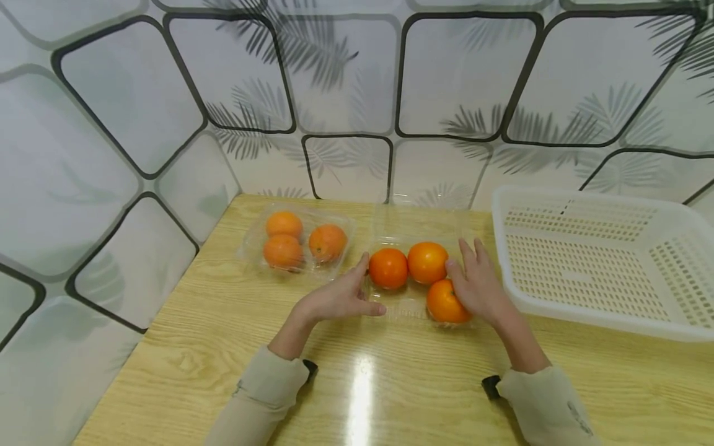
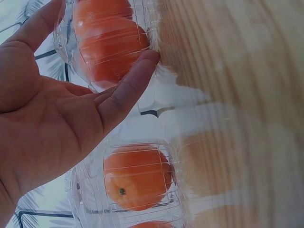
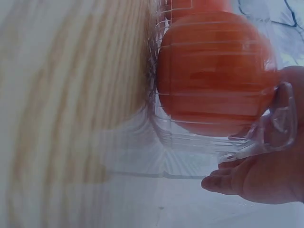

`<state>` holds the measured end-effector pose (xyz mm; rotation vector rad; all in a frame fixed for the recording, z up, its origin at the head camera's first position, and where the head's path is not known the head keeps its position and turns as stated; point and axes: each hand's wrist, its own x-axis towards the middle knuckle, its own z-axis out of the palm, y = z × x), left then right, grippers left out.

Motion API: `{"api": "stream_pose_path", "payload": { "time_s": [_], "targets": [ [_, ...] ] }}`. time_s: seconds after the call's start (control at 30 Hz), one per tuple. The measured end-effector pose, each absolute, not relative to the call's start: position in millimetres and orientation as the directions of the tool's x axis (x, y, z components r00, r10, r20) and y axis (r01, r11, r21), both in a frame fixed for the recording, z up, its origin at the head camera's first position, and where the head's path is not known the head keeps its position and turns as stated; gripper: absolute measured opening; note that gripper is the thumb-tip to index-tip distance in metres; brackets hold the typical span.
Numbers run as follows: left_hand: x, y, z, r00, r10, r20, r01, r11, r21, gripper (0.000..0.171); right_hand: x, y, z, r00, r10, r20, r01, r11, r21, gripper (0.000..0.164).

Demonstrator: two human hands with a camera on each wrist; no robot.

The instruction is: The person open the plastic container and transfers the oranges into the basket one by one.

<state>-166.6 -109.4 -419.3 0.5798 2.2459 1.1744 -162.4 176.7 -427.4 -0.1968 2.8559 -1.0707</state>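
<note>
A clear plastic clamshell box (image 1: pixel 406 308) sits on the table with its lid (image 1: pixel 421 222) raised toward the wall. Three oranges lie in it: one orange (image 1: pixel 388 269) at the left, a second orange (image 1: pixel 427 261) at the back right, a third orange (image 1: pixel 446 303) at the front right. My left hand (image 1: pixel 341 296) is at the box's left side, thumb and fingers spread. In the left wrist view a finger lies along the plastic wall. My right hand (image 1: pixel 481 288) reaches along the right side, fingers extended, its thumb beside the oranges; the right wrist view shows it around the rim.
To the left stands another clear plastic box (image 1: pixel 341 263) with three oranges (image 1: pixel 283 251). A white perforated basket (image 1: pixel 591 316) stands at the right, close to my right hand. A patterned wall (image 1: pixel 351 80) rises behind the wooden table (image 1: pixel 223 347).
</note>
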Motion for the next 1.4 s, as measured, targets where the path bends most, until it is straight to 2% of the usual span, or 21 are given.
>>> {"api": "stream_pose_path", "payload": {
  "time_s": [0.13,0.3,0.5,1.03,1.4],
  "targets": [
    [-166.0,-109.4,-419.6,-0.763,0.59,-0.264,0.115,0.527,0.842,0.115,-153.6,172.9,-421.9,-0.984,-0.172,-0.035,-0.116,0.788,-0.605,0.076],
    [-166.6,-109.4,-420.4,-0.764,0.59,-0.262,0.116,0.524,0.843,0.114,-145.0,164.2,-417.3,-0.977,-0.209,-0.032,-0.162,0.838,-0.521,0.098],
    [-167.2,-109.7,-421.5,-0.767,0.587,-0.258,0.117,0.524,0.843,0.115,-137.1,151.5,-418.5,-0.971,-0.235,-0.043,-0.182,0.845,-0.503,0.114],
    [-167.3,-110.1,-420.5,-0.766,0.589,-0.258,0.129,0.533,0.836,0.116,-129.6,144.3,-418.2,-0.978,-0.209,-0.013,-0.186,0.893,-0.41,0.115],
    [-167.3,-109.2,-419.9,-0.773,0.582,-0.251,0.148,0.55,0.822,0.114,-123.8,142.6,-411.2,-0.982,-0.191,0.011,-0.191,0.975,-0.117,0.099]
  ]
}}
